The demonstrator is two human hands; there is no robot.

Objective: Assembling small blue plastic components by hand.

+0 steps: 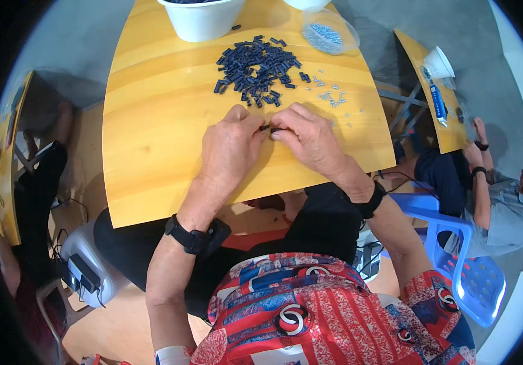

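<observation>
My left hand (231,148) and my right hand (311,139) meet over the near half of the yellow wooden table (152,146). Each is closed in a pinch on a small black part (274,129), their fingertips almost touching. Whether it is one piece or two end to end, I cannot tell. Just beyond my fingers lies a heap of short black tubular parts (255,66). To its right, small silvery metal pins or screws (333,97) are scattered over the wood. More of them fill a clear shallow bag or dish (327,38) farther back.
A white tub (203,21) with dark contents stands at the far edge, a second white container (308,3) beside it. On the right, a person (499,207) sits at another table (452,137) near a blue plastic chair (474,280). Another person's legs (42,182) show on the left.
</observation>
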